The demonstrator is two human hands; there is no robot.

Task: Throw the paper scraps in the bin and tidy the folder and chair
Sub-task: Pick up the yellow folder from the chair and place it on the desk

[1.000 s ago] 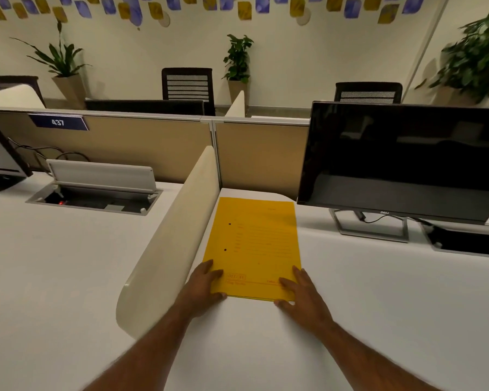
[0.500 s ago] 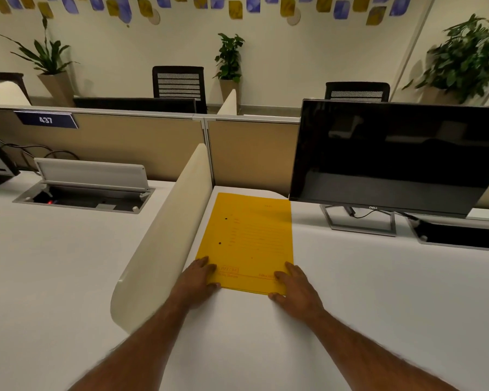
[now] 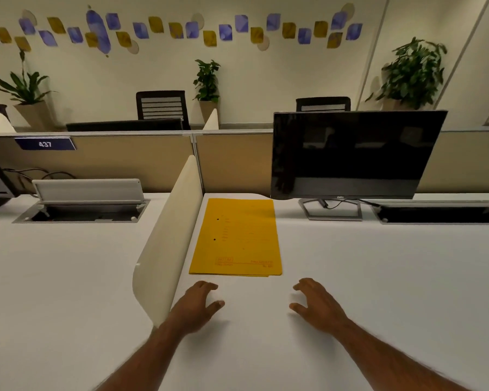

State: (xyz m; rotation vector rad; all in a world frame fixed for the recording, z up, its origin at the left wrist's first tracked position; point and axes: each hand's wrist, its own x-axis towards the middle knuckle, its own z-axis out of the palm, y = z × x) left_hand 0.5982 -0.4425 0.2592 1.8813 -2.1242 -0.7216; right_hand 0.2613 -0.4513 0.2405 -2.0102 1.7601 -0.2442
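A yellow folder (image 3: 236,235) lies flat and closed on the white desk (image 3: 364,277), its left edge close along the cream divider panel (image 3: 167,238). My left hand (image 3: 198,303) hovers just short of the folder's near left corner, fingers apart, holding nothing. My right hand (image 3: 316,303) is level with it on the right, a little nearer than the folder's near right corner, also open and empty. Neither hand touches the folder. No paper scraps, bin or my own chair are in view.
A black monitor (image 3: 353,156) on a metal stand (image 3: 332,210) stands behind and right of the folder. Cable boxes (image 3: 82,204) (image 3: 441,213) are set into the desks. Beige partitions (image 3: 232,162), two black chairs (image 3: 161,105) (image 3: 322,104) and potted plants (image 3: 206,80) lie beyond.
Both hands have let go of the folder's near edge and drawn back toward me, spreading apart. The folder stays flat beside the divider.
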